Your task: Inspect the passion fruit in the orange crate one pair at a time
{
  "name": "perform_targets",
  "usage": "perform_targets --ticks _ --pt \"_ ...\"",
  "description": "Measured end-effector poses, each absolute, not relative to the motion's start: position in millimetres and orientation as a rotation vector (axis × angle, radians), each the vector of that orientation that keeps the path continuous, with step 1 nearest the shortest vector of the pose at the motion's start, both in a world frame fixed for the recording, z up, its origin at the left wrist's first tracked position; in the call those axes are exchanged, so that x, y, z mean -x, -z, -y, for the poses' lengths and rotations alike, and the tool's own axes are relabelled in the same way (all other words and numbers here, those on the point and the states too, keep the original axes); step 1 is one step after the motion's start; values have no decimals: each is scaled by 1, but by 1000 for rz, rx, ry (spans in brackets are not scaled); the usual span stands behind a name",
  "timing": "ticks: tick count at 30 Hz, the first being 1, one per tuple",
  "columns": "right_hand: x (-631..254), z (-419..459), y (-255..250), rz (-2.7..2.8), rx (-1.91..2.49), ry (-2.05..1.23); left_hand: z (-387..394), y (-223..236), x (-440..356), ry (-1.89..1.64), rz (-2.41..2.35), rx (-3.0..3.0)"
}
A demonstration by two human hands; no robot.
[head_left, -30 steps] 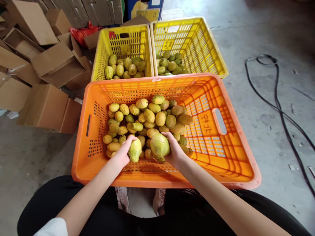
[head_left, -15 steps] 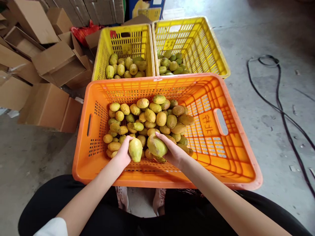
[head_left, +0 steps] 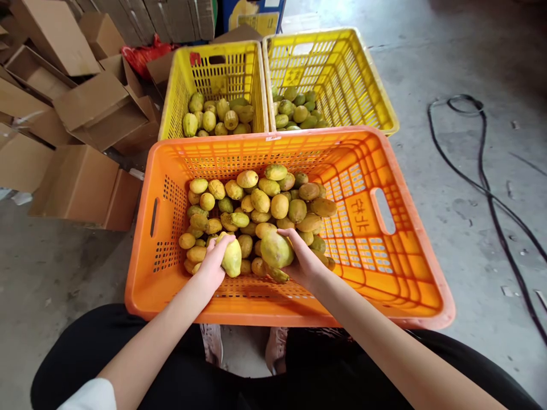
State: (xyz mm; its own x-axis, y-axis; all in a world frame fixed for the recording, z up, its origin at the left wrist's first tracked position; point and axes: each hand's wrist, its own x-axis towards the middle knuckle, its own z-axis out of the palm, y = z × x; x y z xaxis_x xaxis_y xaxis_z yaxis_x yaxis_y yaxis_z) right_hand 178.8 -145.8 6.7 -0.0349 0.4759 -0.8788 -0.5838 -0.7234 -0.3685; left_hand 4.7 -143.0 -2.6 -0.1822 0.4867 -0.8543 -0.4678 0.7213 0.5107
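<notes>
My left hand (head_left: pixel 212 266) is closed around a yellow-green papaya (head_left: pixel 232 259), its narrow end pointing down. To the right, my right hand (head_left: pixel 304 261) grips a rounder greenish papaya (head_left: pixel 276 250), thumb on top. Both fruits are held over the front part of an orange plastic crate (head_left: pixel 273 313), a short gap between them. Below and beyond my hands lies a pile of yellow and green papayas (head_left: pixel 260 200) in the crate's left and middle. My palms hide some of the fruit beneath.
Behind the orange crate stand a left yellow crate (head_left: pixel 164 114) and a right yellow crate (head_left: pixel 363 85), each with several papayas inside. Cardboard boxes (head_left: pixel 77 179) heap up on the left beside a red bag (head_left: pixel 145 56). A black cable (head_left: pixel 482 171) loops across the floor at right.
Both hands keep hold of their papayas and stay above the crate. The fruits have been turned: the left one tilted sideways and back, the right one rotated in the fingers.
</notes>
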Motion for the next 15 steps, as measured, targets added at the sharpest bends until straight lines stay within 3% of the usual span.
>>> perform_targets --ticks 15 --pt "-176 140 -10 -210 1524 -1880 139 -9 -8 -798 -1436 218"
